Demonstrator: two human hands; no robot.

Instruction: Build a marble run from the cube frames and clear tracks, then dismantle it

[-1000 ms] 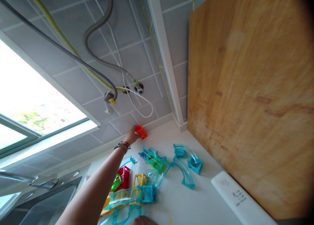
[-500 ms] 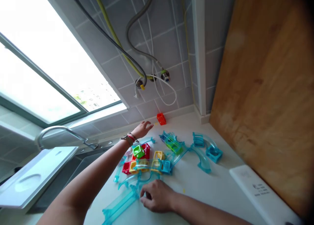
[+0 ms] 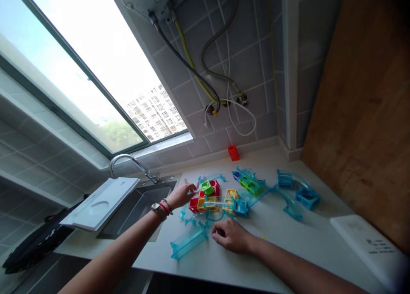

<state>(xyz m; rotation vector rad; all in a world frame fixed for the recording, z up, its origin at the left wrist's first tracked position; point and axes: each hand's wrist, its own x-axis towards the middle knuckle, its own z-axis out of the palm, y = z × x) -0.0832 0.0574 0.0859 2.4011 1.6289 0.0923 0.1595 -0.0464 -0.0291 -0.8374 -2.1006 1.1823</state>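
Note:
My left hand (image 3: 182, 196) is over the left side of a toy block cluster, fingers stretched out and apart, with nothing visible in them. Beside its fingertips are a green block (image 3: 206, 187), red blocks (image 3: 194, 205) and yellow blocks (image 3: 231, 194); whether it touches any is unclear. My right hand (image 3: 232, 236) rests on the counter in front of the cluster, its fingers loosely curled around nothing I can see. Just left of it lies a straight translucent blue track piece (image 3: 189, 242). A blue block (image 3: 241, 208) sits behind that hand.
On the white counter (image 3: 275, 255), curved blue track (image 3: 292, 206) and green track pieces (image 3: 251, 186) lie to the right. A red block (image 3: 233, 153) stands by the back wall. At left are a sink (image 3: 150, 198), a faucet (image 3: 128, 157) and a white board (image 3: 102, 202).
My left hand has drawn back from near the red block by the wall to the left of the cluster. My right hand stays curled on the counter. The view has shifted left.

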